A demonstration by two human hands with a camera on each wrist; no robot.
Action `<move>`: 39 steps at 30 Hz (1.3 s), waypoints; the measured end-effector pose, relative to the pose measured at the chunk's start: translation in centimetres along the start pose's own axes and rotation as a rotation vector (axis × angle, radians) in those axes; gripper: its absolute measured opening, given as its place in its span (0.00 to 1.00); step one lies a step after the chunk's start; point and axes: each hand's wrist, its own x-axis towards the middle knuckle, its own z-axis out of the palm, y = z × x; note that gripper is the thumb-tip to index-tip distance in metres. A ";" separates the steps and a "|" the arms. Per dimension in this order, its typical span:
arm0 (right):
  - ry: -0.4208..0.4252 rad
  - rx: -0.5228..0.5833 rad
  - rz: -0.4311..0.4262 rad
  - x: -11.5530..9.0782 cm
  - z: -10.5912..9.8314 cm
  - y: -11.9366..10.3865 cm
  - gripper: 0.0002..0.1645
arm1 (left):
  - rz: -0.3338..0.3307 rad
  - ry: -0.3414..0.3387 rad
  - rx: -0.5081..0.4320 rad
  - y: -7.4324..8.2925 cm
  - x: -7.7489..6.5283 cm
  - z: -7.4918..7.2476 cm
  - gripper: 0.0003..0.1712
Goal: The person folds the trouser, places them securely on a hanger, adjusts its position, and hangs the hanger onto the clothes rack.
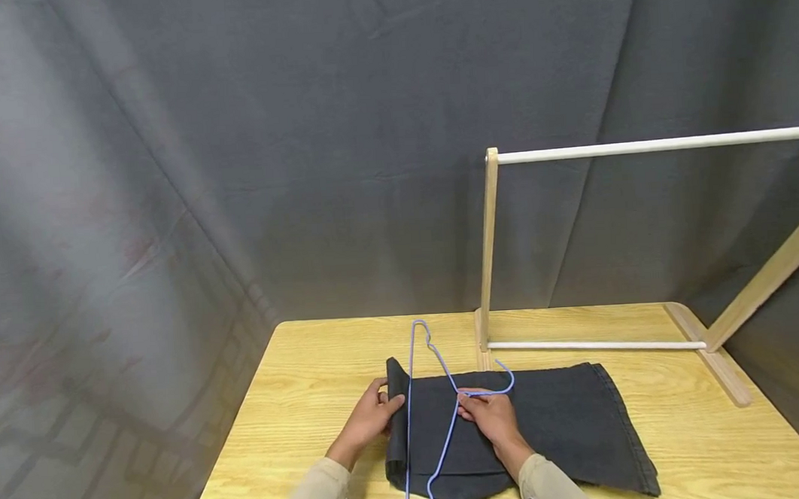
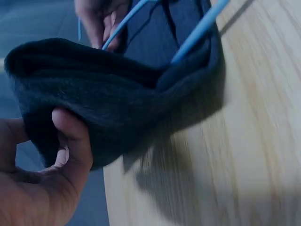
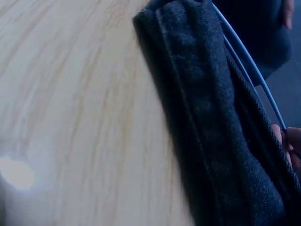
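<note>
A pair of dark denim trousers [image 1: 558,422] lies folded lengthwise across the front of the table. Its left end is lifted, and my left hand [image 1: 370,419] pinches it, thumb on the near face; in the left wrist view this raised end shows as thick layered cloth [image 2: 108,103]. A light blue wire hanger [image 1: 448,437] lies sideways over the trousers, its hook toward the right and its long bar right beside the raised cloth. My right hand [image 1: 495,421] pinches the hanger at the neck, over the cloth. The right wrist view shows a stitched trouser edge [image 3: 197,103].
Behind the trousers, at the back right, stands a wooden rack with a white top rail [image 1: 638,146] and a white lower rail [image 1: 594,345]. The wooden table [image 1: 299,405] ends at grey curtains [image 1: 368,168] behind and on the left.
</note>
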 end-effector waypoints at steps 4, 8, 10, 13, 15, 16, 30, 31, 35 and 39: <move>0.005 0.002 0.003 0.1 0.1 0.0 0.17 | 0.047 0.009 0.078 0.2 0.4 1.7 0.30; 0.010 -0.006 0.011 0.1 0.3 0.0 0.16 | 0.078 0.041 0.144 -0.3 0.9 3.0 0.26; 0.013 -0.019 0.011 0.0 0.3 0.0 0.16 | 0.092 0.054 0.185 -0.6 1.2 3.6 0.24; 0.025 -0.038 0.012 -0.3 0.3 -0.2 0.16 | 0.090 0.045 0.275 -0.8 1.4 4.3 0.24; 0.034 -0.047 0.014 -0.4 0.3 -0.3 0.16 | 0.096 0.031 0.356 -0.8 1.5 4.6 0.24; 0.036 -0.045 0.020 -0.5 0.3 -0.3 0.16 | 0.105 0.023 0.407 -0.8 1.4 4.7 0.24; 0.072 0.006 0.043 -0.5 0.2 -0.7 0.17 | 0.346 -0.014 1.005 -0.7 0.1 6.1 0.39; 0.077 0.001 0.042 -0.5 0.2 -0.7 0.17 | 0.370 -0.019 1.034 -0.7 0.1 6.2 0.38; 0.099 -0.061 0.009 -0.8 0.3 -1.3 0.14 | 0.509 -0.127 1.102 -0.9 -0.3 5.7 0.29; 0.112 -0.144 -0.029 -1.2 0.8 -2.2 0.12 | 0.545 -0.290 1.045 -0.9 -0.7 4.6 0.25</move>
